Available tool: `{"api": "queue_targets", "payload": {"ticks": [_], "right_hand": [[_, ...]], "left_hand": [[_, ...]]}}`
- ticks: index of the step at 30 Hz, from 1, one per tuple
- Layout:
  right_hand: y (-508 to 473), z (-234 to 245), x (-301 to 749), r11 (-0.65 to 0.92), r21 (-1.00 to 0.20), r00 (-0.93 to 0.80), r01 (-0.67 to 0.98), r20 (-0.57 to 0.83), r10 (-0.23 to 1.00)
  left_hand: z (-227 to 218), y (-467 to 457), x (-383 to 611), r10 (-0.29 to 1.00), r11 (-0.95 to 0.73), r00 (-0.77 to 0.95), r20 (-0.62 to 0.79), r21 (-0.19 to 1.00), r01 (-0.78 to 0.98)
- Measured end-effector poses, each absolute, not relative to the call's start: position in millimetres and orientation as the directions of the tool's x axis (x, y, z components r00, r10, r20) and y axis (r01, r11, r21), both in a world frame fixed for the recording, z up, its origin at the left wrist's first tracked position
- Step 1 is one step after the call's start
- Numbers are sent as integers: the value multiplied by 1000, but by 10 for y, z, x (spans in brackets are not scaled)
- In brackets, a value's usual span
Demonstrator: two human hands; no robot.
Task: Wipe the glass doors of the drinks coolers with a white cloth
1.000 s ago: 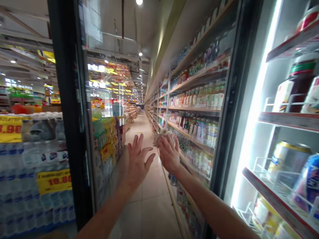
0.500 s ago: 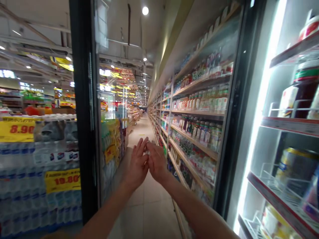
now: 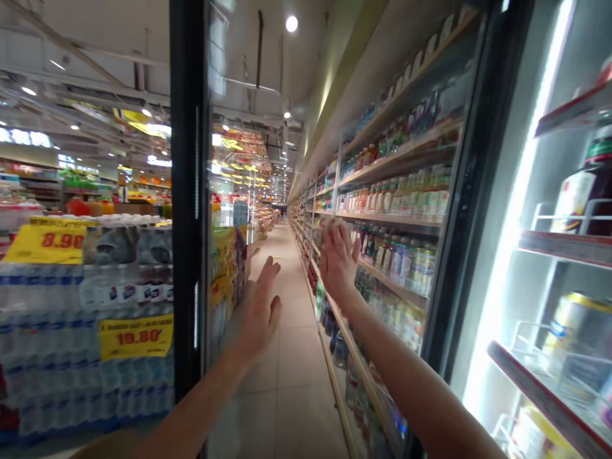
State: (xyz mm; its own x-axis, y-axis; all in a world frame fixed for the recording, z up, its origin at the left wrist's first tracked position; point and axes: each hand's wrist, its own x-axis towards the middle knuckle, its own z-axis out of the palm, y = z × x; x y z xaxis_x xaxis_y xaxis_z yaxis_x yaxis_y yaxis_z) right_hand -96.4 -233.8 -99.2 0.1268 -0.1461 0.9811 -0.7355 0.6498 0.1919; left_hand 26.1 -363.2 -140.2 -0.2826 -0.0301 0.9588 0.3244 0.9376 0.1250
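Note:
An open cooler's glass door (image 3: 229, 95) stands in front of me, with its black frame (image 3: 187, 191) on the left. My right hand (image 3: 339, 258) is raised at the glass, back toward me, fingers stretched upward and spread; nothing shows in it. My left hand (image 3: 261, 309) is lower and to the left, close to the glass, fingers straight and together, holding nothing. The two hands are apart. Through the glass I see the shop aisle and long shelves of bottles (image 3: 396, 255).
The lit cooler interior (image 3: 526, 191) is at the right, with wire shelves holding jars and cans (image 3: 574, 325). Stacked water bottle packs with yellow price signs (image 3: 136, 335) stand at the left. A tiled aisle floor (image 3: 291, 357) runs ahead.
The hands met half a second ago and have parted since. The right hand rose up and right; the crumpled white wad it held a second ago is out of sight. The left hand stayed low.

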Motion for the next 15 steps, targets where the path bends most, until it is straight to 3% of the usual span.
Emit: {"api": "queue_targets", "payload": {"ticks": [1,2,5,7,9,12,13,15], "right_hand": [[-2373,-975,-945,666,139,86,-733,990,-112],[-2404,-1017,-919,655,158,76,-739,985,-152],[-2404,-1329,-863,423,491,251,-762,826,-505],[-2324,-1430,-891,269,629,371,-730,695,-616],[-2252,-1325,-947,358,571,334,-739,771,-542],[-2293,-1063,-948,628,200,102,-753,977,-189],[-2341,-1037,-917,645,155,77,-748,986,-148],[-2418,-1109,-857,578,309,174,-755,945,-278]], "left_hand": [[-1397,-3649,251,-30,943,-252,967,111,313],[-1391,-3669,240,-28,951,-218,976,93,294],[-1381,-3749,213,25,977,-178,984,14,213],[-1383,-3795,207,77,983,-205,976,-40,176],[-1389,-3808,206,100,986,-221,970,-67,151],[-1392,-3758,201,87,990,-205,975,-62,125],[-1390,-3732,196,84,990,-190,978,-61,124],[-1385,-3684,184,97,989,-155,983,-78,124]]}}
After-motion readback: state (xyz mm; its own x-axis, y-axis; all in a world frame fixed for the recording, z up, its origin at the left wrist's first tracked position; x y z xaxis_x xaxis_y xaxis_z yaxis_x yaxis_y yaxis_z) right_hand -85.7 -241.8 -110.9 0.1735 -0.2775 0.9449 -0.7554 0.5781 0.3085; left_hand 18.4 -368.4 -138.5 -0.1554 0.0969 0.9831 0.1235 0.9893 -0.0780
